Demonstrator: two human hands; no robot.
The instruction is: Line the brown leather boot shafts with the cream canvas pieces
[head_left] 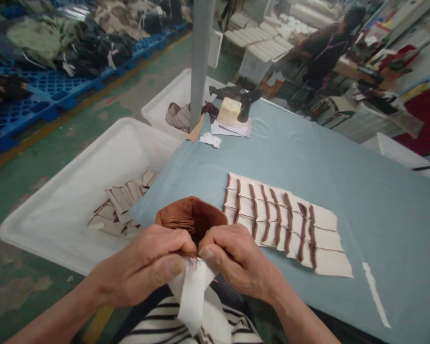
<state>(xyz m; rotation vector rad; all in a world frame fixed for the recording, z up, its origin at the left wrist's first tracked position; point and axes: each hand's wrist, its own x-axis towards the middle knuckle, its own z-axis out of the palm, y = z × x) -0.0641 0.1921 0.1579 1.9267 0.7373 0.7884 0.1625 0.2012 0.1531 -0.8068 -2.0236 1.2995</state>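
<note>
One broad blue-green table [308, 148] spreads ahead and to the right of the grip. Left of the grip stands a white plastic tub [64, 196] with crumpled striped cloth pieces [123, 198] inside. Just beyond the right hand [241, 258], flat on the table, lies a block of brown-striped cream fabric panels [275, 215].

Between both hands is the brown suede-like fabric piece [174, 212], its far side curving up into a gaping loop beyond the grip. It looks light, soft and pliable, with a matt surface unlikely to slip; it should fold readily and not break, though hard pulling might stretch the edge. The left hand [143, 263] and the right hand each pinch its near edge, thumbs almost meeting. That edge seems the place to hold, thumb and forefinger pressing the layers flat.

Smallest, a white strip [193, 298] hangs directly below the grip, apparently thin and floppy; a light pinch near its upper end should do.
</note>
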